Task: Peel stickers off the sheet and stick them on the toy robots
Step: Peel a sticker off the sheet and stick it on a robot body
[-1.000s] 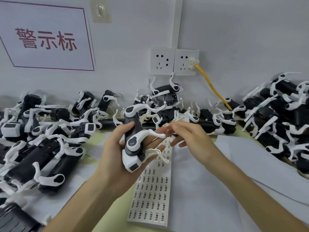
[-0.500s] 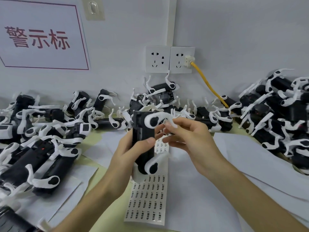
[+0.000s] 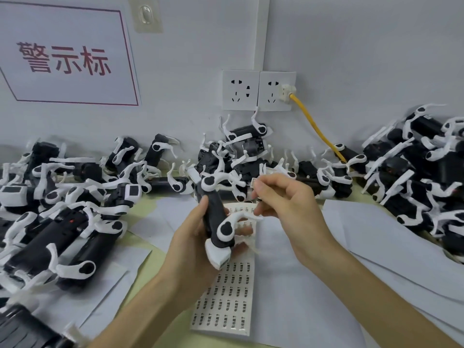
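Note:
My left hand (image 3: pixel 190 243) grips a black toy robot (image 3: pixel 214 217) with white legs, held nearly upright above the table. To its right, my right hand (image 3: pixel 283 204) pinches a small white sticker (image 3: pixel 253 182) between thumb and forefinger, level with the robot's upper end and a little apart from it. The sticker sheet (image 3: pixel 232 295), printed with rows of small labels, lies flat on the table under both hands. The held robot and my fingers cover the sheet's top part.
Heaps of black-and-white toy robots lie at the left (image 3: pixel 57 217), along the wall (image 3: pixel 241 151) and at the right (image 3: pixel 424 177). White paper sheets (image 3: pixel 301 285) cover the greenish table. A yellow cable (image 3: pixel 316 126) runs from the wall socket (image 3: pixel 276 90) down behind the robots.
My left hand has turned the robot from lying tilted in the palm to nearly upright. My right hand has lifted off the robot's leg and now holds a sticker beside its top.

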`<state>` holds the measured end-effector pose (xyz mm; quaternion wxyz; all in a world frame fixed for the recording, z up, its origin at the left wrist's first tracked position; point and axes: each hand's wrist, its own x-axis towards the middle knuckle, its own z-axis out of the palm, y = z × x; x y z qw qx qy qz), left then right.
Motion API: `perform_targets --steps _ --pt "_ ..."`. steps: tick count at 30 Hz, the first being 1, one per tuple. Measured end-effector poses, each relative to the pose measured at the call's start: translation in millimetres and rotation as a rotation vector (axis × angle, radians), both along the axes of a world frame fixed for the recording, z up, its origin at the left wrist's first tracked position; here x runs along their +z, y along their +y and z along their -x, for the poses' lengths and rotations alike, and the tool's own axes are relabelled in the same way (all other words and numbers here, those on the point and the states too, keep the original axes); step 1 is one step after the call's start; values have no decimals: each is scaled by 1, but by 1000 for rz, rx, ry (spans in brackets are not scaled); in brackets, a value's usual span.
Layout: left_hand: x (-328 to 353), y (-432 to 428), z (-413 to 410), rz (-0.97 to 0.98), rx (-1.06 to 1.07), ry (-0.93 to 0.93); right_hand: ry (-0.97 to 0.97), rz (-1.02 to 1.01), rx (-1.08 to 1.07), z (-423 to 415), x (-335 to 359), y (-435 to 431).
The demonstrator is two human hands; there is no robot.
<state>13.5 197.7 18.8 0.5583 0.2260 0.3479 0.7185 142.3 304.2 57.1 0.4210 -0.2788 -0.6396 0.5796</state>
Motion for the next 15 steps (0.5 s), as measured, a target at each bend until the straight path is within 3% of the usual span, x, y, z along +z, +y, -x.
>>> perform_targets --steps 3,9,15 --pt "-12 1 1 41 69 -151 -38 5 29 1 -3 -3" --pt "-27 4 6 33 34 -170 -187 -97 108 0 -4 -9" --pt "-33 3 3 44 -7 55 -248 -74 66 5 -12 -15"
